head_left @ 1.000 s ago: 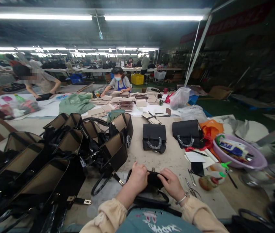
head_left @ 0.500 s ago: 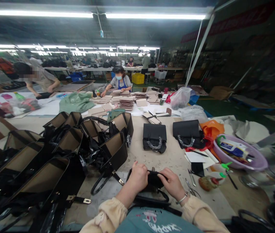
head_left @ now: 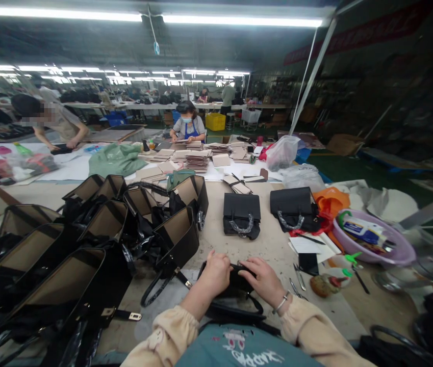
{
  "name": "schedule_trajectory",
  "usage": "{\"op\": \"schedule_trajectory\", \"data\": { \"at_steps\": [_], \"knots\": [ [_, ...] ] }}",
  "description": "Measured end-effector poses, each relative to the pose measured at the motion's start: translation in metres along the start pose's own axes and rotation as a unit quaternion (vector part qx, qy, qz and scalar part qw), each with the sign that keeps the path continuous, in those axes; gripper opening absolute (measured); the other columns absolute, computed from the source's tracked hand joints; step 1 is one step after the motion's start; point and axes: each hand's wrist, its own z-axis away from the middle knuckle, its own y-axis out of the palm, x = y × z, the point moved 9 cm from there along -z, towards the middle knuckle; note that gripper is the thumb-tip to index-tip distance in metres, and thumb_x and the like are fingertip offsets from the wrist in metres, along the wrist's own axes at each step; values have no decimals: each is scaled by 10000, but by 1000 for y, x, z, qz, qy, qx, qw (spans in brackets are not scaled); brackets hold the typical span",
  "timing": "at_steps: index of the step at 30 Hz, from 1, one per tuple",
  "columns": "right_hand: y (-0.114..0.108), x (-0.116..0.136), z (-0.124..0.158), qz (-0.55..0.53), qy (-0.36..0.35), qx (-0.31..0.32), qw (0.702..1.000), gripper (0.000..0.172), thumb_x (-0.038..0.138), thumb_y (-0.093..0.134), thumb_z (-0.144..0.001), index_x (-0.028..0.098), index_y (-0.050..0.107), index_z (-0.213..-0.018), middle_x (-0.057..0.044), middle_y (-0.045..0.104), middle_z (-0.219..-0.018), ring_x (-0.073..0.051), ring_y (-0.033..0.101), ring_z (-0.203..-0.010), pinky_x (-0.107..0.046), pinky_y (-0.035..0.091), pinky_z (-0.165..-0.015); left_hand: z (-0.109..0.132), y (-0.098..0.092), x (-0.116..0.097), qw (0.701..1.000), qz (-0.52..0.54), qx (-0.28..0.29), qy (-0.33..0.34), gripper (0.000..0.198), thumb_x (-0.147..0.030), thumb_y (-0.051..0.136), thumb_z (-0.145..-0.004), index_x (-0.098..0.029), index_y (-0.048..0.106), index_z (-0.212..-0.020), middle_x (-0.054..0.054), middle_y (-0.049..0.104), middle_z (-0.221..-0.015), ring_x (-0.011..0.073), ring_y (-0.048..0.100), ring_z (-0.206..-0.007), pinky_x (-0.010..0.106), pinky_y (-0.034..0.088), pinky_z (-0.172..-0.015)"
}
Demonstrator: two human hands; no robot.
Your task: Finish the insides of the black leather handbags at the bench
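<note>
Between both hands [head_left: 239, 278], a black bag [head_left: 236, 282] is gripped.

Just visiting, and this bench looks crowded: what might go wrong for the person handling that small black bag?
1. Scissors lie on the table just right of the right hand; a wrist or sleeve could catch them.
2. The green-capped bottle beyond them might get knocked and leak.
3. A looped strap from the piled open bags lies beside the left hand and could snag the small black bag.
</note>
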Motion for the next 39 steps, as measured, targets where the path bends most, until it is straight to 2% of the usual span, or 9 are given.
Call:
{"op": "schedule_trajectory", "data": {
  "at_steps": [5, 12, 20, 26, 29, 31, 34, 39],
  "knots": [
    [12, -9, -6, -27, 13, -1, 1000, 172, 340, 561, -831, 252, 701, -879, -32, 631, -788, -166, 562, -782, -294, 472, -711, -1, -1, 1, 1000, 3, 0, 10, 166, -169, 450, -814, -148, 602, -753, 58, 620, -805, 171, 568, -871, 444, 273, -1018],
    [12, -10, -7, -35, 11, -3, 999, 169, 324, 559, -833, 227, 688, -783, -25, 611, -727, -161, 539, -742, -293, 438, -683, -5, -1, -1, 1000, -1, 3, 11, 160, -147, 457, -798, -143, 607, -742, 67, 623, -802, 183, 570, -874, 461, 280, -1010],
    [11, -2, -10, 2, -22, -13, 1000, 253, 307, 510, -861, 193, 603, -655, -20, 537, -646, -156, 487, -693, -287, 391, -644, -6, 0, -1, 1000, -4, -6, 5, 173, -157, 442, -803, -137, 605, -747, 75, 628, -806, 184, 572, -867, 455, 288, -1009],
    [9, -9, -12, -13, 1, -20, 1000, 225, 333, 537, -842, 205, 636, -686, -18, 547, -659, -158, 514, -699, -280, 415, -637, -9, -1, 0, 1000, -19, 0, -12, 182, -148, 435, -800, -136, 615, -773, 86, 638, -831, 194, 578, -893, 443, 295, -1002],
    [10, -14, -12, -44, 6, 5, 999, 164, 363, 593, -801, 225, 672, -839, -24, 593, -734, -167, 547, -749, -286, 450, -676, -10, 0, 1, 1000, -21, 8, -19, 190, -158, 434, -804, -129, 621, -791, 92, 642, -844, 202, 578, -903, 444, 301, -992],
    [9, -16, -11, -61, 7, 13, 998, 220, 389, 603, -788, 228, 669, -922, -35, 615, -794, -172, 559, -774, -294, 465, -704, -11, 0, 1, 999, -24, 10, -21, 197, -164, 431, -809, -126, 624, -805, 95, 643, -848, 204, 577, -908, 442, 304, -988],
    [6, -15, -13, -50, 13, 13, 999, 228, 398, 534, -835, 222, 679, -839, -37, 608, -746, -166, 557, -737, -293, 459, -684, -11, 0, 1, 999, -27, 5, -21, 196, -170, 438, -812, -125, 628, -802, 95, 644, -842, 201, 579, -901, 430, 312, -983],
    [5, -4, -17, 8, -22, 20, 1000, 252, 337, 498, -863, 202, 634, -699, -29, 573, -682, -164, 521, -719, -298, 421, -671, -9, -6, 4, 1000, -12, 17, 2, 168, -218, 508, -805, -144, 645, -743, 69, 654, -795, 182, 589, -844, 374, 356, -946]
  ]
}}
